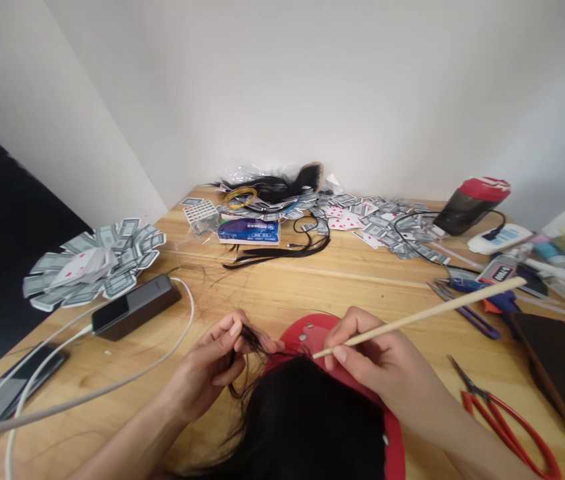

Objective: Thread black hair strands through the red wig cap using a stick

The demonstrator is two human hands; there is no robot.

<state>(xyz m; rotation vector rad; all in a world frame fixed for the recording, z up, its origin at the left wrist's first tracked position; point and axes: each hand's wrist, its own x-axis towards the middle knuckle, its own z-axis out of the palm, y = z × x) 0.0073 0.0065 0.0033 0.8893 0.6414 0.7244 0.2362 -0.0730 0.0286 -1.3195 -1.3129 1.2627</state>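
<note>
A mass of long black hair (312,420) lies over a red pad (307,327) that has several small metal pins or studs along its edge. My left hand (212,360) pinches a thin lock of dark hair (252,339) at the left of the pad. In my right hand (367,347) is a thin wooden stick (427,315), held slantwise between thumb and fingers. Its lower tip meets the top edge of the black hair, and its other end points up and right. Fine strands stretch between the left fingers and the stick's tip.
Red-handled scissors (492,407), pliers (467,310) and a dark block (562,373) lie on the right. A power bank (135,307) with a white cable (190,320) sits left, near fanned playing cards (97,260). More cards (387,223) and a hairpiece (272,187) lie at the back.
</note>
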